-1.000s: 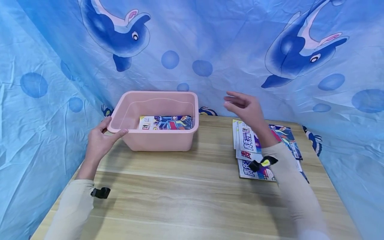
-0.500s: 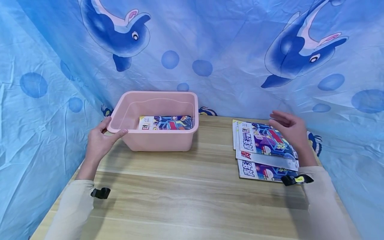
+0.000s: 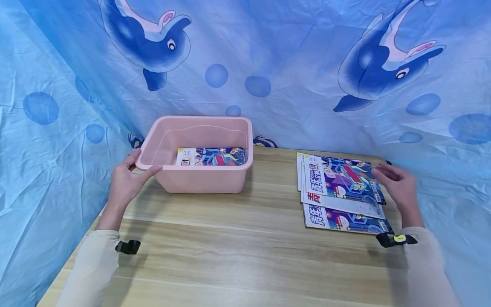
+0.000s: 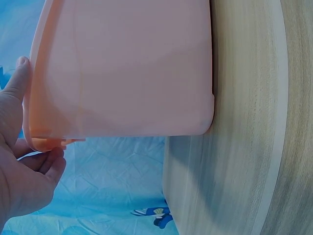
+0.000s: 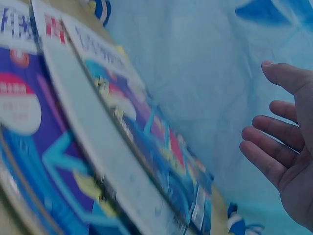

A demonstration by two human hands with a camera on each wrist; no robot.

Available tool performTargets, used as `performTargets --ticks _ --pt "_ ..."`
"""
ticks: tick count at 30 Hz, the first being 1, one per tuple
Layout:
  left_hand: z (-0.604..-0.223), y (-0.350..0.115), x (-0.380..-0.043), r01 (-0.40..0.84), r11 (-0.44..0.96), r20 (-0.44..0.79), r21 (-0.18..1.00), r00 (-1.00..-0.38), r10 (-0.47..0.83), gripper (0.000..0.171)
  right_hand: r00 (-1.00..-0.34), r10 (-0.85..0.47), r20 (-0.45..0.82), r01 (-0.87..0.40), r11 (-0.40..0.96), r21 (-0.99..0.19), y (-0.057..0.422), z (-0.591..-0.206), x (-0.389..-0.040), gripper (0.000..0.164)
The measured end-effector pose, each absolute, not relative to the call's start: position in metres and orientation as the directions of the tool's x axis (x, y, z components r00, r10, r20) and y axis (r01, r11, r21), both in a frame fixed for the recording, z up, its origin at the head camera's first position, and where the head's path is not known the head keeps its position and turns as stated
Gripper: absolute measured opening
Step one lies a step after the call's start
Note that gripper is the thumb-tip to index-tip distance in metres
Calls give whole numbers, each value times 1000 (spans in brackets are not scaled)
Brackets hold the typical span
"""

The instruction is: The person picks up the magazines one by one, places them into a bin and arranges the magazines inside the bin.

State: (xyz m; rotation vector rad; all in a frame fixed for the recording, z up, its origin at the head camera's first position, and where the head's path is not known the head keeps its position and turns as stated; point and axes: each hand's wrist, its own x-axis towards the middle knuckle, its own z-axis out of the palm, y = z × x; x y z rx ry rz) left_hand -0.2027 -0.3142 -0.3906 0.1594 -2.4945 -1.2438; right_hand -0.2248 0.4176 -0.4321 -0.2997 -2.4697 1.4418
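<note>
My left hand grips the near left corner of a pink plastic basin. In the left wrist view its thumb lies along the rim and the other fingers curl beneath it. Inside the basin a magazine with a colourful cover lies flat, its near part hidden by the front wall. Over the right end of a magazine stack is my right hand, thumb toward the top cover. The right wrist view shows that hand's fingers relaxed and apart from the magazines, holding nothing.
The wooden table bears both the basin and the overlapping magazines, which sit at its back right. A blue curtain with dolphins hangs close behind and along both sides.
My right hand has swung from between the basin and the stack to the stack's right end, and lowered. My left hand and the basin have stayed put.
</note>
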Motion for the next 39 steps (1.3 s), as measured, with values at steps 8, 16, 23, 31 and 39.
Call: performTargets --ticks 8,16,23,31,39 --pt "-391 -315 -203 55 607 257 793 -933 -252 87 -922 385 -35 273 585 -763 439 -456 -221 84" --pt "-391 -315 -203 59 607 263 792 -931 -252 86 -905 404 -131 359 564 -744 450 -477 -224 93" --pt "-391 -315 -203 51 604 247 796 -937 -247 87 -908 386 -163 376 578 -724 453 -487 -228 94" --pt "-391 -314 -203 48 599 241 799 -939 -246 88 -922 351 -166 360 615 -701 459 -496 -233 89" --pt "-391 -313 -202 41 601 234 798 -941 -246 89 -934 316 -165 340 649 -681 463 -495 -239 79"
